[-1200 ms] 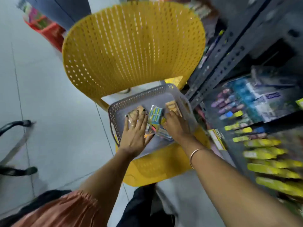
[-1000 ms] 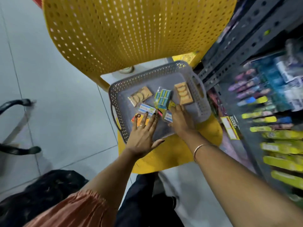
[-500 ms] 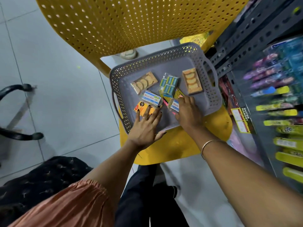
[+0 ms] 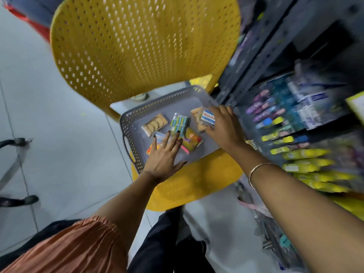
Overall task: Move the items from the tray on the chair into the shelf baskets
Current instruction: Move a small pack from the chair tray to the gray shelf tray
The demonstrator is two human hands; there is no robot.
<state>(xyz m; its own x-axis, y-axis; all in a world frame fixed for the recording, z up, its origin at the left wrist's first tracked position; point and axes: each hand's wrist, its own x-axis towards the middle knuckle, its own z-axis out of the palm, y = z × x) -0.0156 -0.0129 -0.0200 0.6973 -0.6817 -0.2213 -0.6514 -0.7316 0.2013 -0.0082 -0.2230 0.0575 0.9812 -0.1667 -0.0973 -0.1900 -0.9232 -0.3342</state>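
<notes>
A grey perforated tray (image 4: pixel 136 118) rests on the seat of a yellow chair (image 4: pixel 193 182). Small packets lie in it: a tan biscuit pack (image 4: pixel 154 125), a blue-green pack (image 4: pixel 179 123), a yellow-orange pack (image 4: pixel 192 139). My right hand (image 4: pixel 224 127) is at the tray's right side, raised a little, gripping a small white box with red lettering (image 4: pixel 207 117). My left hand (image 4: pixel 163 156) lies flat with fingers spread on the tray's near left part, covering a white-blue box (image 4: pixel 160 135) and an orange packet (image 4: pixel 149 150).
A dark metal shelf rack (image 4: pixel 262 56) stands right of the chair, with blurred rows of purple and blue items (image 4: pixel 269 113) and yellow tubes (image 4: pixel 309 166). The chair's perforated back (image 4: pixel 141 46) rises behind the tray. Black chair legs (image 4: pixel 17 200) stand on the tiled floor at left.
My right hand has taken the small white box from the tray's middle and carried it up and right toward the shelf. My left hand stays flat on the tray.
</notes>
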